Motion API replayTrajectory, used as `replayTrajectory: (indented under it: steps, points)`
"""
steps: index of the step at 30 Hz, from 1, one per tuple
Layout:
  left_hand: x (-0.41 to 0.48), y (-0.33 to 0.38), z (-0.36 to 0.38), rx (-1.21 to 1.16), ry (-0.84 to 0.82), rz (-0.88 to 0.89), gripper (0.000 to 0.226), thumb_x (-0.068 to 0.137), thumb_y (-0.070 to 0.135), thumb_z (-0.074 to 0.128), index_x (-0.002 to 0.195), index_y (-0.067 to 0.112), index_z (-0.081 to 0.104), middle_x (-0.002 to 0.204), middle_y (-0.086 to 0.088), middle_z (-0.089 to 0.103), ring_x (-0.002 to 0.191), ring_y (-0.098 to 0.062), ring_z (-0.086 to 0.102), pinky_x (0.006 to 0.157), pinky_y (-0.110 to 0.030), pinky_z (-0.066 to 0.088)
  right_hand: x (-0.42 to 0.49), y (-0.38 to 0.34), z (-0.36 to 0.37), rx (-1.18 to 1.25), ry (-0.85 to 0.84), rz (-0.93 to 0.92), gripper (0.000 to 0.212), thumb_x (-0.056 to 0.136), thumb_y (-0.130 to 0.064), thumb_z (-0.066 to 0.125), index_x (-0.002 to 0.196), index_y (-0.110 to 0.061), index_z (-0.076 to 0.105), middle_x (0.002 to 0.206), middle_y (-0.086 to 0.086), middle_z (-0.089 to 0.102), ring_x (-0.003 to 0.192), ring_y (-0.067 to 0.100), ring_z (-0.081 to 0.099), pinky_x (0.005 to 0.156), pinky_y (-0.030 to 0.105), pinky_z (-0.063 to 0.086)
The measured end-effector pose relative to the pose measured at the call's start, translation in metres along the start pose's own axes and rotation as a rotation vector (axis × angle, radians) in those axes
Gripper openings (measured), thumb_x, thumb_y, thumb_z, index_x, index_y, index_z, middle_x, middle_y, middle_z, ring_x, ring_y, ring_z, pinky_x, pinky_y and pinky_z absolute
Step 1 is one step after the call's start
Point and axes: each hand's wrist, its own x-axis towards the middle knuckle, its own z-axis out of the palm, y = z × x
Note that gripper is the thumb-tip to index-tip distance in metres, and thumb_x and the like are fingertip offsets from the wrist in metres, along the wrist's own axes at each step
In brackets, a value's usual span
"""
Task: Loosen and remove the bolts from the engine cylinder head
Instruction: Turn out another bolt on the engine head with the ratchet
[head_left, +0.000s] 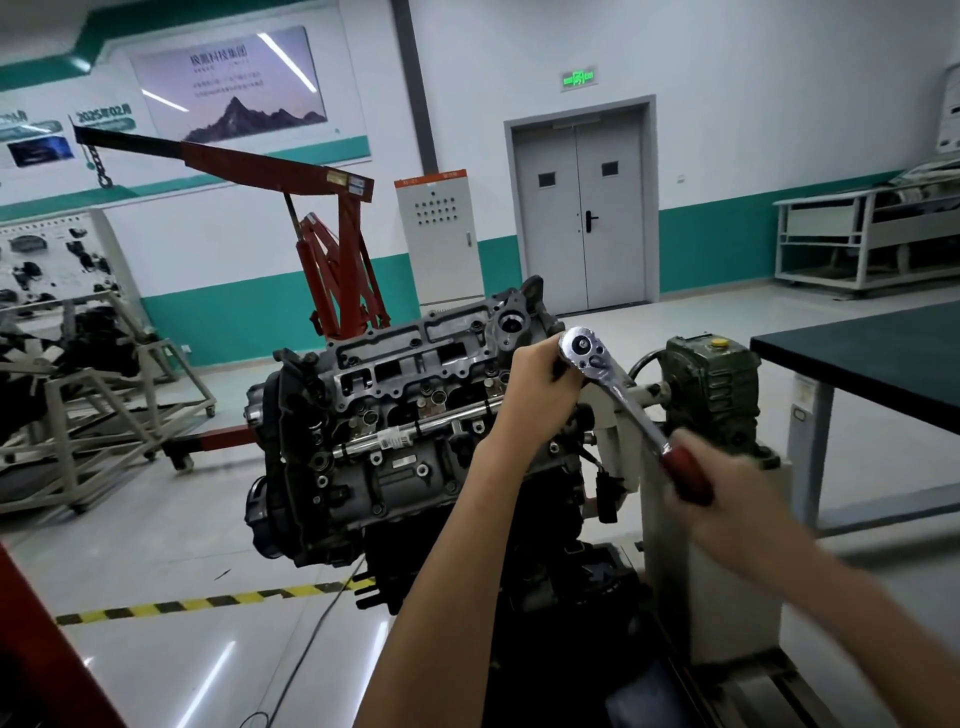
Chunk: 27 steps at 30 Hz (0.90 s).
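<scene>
Fingers (566, 376) of the left hand (543, 387) are curled under and around the round chrome head of a ratchet wrench (631, 402), cupping it from below, with the head's face turned up toward the camera. What sits beneath the head is hidden by the hand, so I cannot tell which bolt it is on. From the head the steel shaft slants down and to the right to a dark red handle, which the right hand (737, 488) grips with its fingers wrapped round it; that hand is blurred, so finer detail of the grip is lost. Both bare forearms reach in from the lower edge of the view.

Just left of the left hand lies the engine cylinder head (410, 364), tilted with its open upper face toward the camera, atop the dark engine block. Several small bolts (415, 343) show along that upper face. The engine hangs on a white engine stand (719, 597) with a green gearbox at its top, just behind the wrench shaft.

Farther out, a red engine crane (337, 208) stands behind the engine, a grey double door (582, 218) is in the back wall, a dark-topped table (883, 358) is at the right, and yellow-and-black floor tape (208, 603) runs across the pale floor
</scene>
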Motion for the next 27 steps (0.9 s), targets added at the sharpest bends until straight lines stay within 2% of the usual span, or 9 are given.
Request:
replayTrajectory:
  steps: [3, 6, 8, 11, 16, 19, 21, 24, 27]
  points:
    - [0.002, -0.002, 0.001, -0.016, 0.03, 0.014, 0.049, 0.083, -0.011, 0.054, 0.054, 0.027, 0.042, 0.048, 0.018, 0.043, 0.05, -0.001, 0.032, 0.049, -0.015, 0.027, -0.025, -0.035, 0.062, 0.31, 0.161, 0.163, 0.03, 0.076, -0.001, 0.066, 0.079, -0.023, 0.046, 0.055, -0.004, 0.049, 0.042, 0.001, 0.046, 0.042, 0.006, 0.034]
    - [0.002, 0.0, 0.001, -0.009, 0.036, 0.013, 0.053, 0.085, -0.005, 0.058, 0.055, 0.032, 0.035, 0.047, 0.018, 0.039, 0.049, -0.002, 0.03, 0.049, -0.016, 0.026, -0.026, -0.059, 0.094, 0.497, 0.212, 0.189, 0.025, 0.075, 0.001, 0.061, 0.074, -0.019, 0.046, 0.053, -0.002, 0.044, 0.039, 0.003, 0.042, 0.039, 0.009, 0.032]
    - [0.003, -0.001, 0.001, -0.004, 0.039, -0.004, 0.052, 0.083, -0.008, 0.057, 0.054, 0.03, 0.037, 0.047, 0.017, 0.04, 0.049, -0.001, 0.03, 0.049, -0.019, 0.027, -0.022, -0.046, 0.083, 0.399, 0.147, 0.172, 0.022, 0.074, 0.002, 0.062, 0.085, -0.015, 0.052, 0.059, 0.0, 0.05, 0.044, 0.002, 0.046, 0.044, 0.009, 0.034]
    - [0.001, 0.002, 0.0, -0.008, -0.005, -0.008, 0.032, 0.08, -0.011, 0.054, 0.058, 0.012, 0.054, 0.054, 0.003, 0.055, 0.053, -0.002, 0.037, 0.053, -0.018, 0.033, -0.008, -0.002, 0.029, 0.115, -0.019, 0.059, 0.039, 0.074, 0.003, 0.068, 0.11, -0.008, 0.057, 0.063, -0.008, 0.052, 0.051, 0.0, 0.053, 0.05, 0.007, 0.039]
    - [0.001, 0.009, 0.001, 0.018, 0.005, -0.002, 0.045, 0.08, -0.008, 0.051, 0.056, 0.028, 0.042, 0.05, 0.013, 0.038, 0.046, -0.003, 0.03, 0.046, -0.012, 0.025, 0.024, 0.019, -0.037, -0.202, -0.03, -0.147, 0.032, 0.069, 0.007, 0.072, 0.096, -0.005, 0.059, 0.059, -0.021, 0.043, 0.047, -0.003, 0.051, 0.054, -0.001, 0.037]
    - [0.0, 0.006, 0.001, 0.018, 0.0, -0.013, 0.027, 0.081, -0.009, 0.053, 0.062, 0.009, 0.055, 0.055, 0.006, 0.047, 0.05, -0.002, 0.032, 0.049, -0.013, 0.028, 0.001, 0.004, 0.001, -0.01, -0.013, 0.019, 0.029, 0.077, -0.001, 0.067, 0.093, -0.021, 0.053, 0.064, -0.003, 0.052, 0.052, 0.006, 0.051, 0.05, 0.008, 0.041]
    - [0.0, 0.002, 0.002, 0.007, 0.008, -0.017, 0.021, 0.081, -0.01, 0.055, 0.065, 0.002, 0.057, 0.058, 0.006, 0.05, 0.055, -0.005, 0.035, 0.053, -0.018, 0.031, -0.018, -0.019, 0.042, 0.194, 0.087, 0.119, 0.032, 0.077, -0.003, 0.065, 0.084, -0.028, 0.047, 0.062, 0.0, 0.053, 0.051, 0.004, 0.051, 0.048, 0.005, 0.039]
    - [0.001, 0.0, 0.003, -0.009, 0.032, -0.009, 0.044, 0.083, -0.009, 0.056, 0.055, 0.02, 0.041, 0.051, 0.016, 0.039, 0.053, -0.002, 0.028, 0.051, -0.019, 0.027, -0.025, -0.056, 0.088, 0.498, 0.228, 0.193, 0.025, 0.076, 0.001, 0.063, 0.075, -0.019, 0.047, 0.055, -0.003, 0.048, 0.041, 0.0, 0.047, 0.039, 0.005, 0.033]
    - [0.002, 0.001, 0.002, -0.013, 0.025, -0.004, 0.046, 0.084, -0.009, 0.056, 0.056, 0.022, 0.038, 0.053, 0.015, 0.037, 0.053, -0.001, 0.028, 0.051, -0.021, 0.027, -0.023, -0.058, 0.092, 0.497, 0.192, 0.184, 0.019, 0.076, 0.002, 0.061, 0.081, -0.013, 0.052, 0.053, -0.005, 0.044, 0.04, 0.001, 0.045, 0.039, 0.005, 0.032]
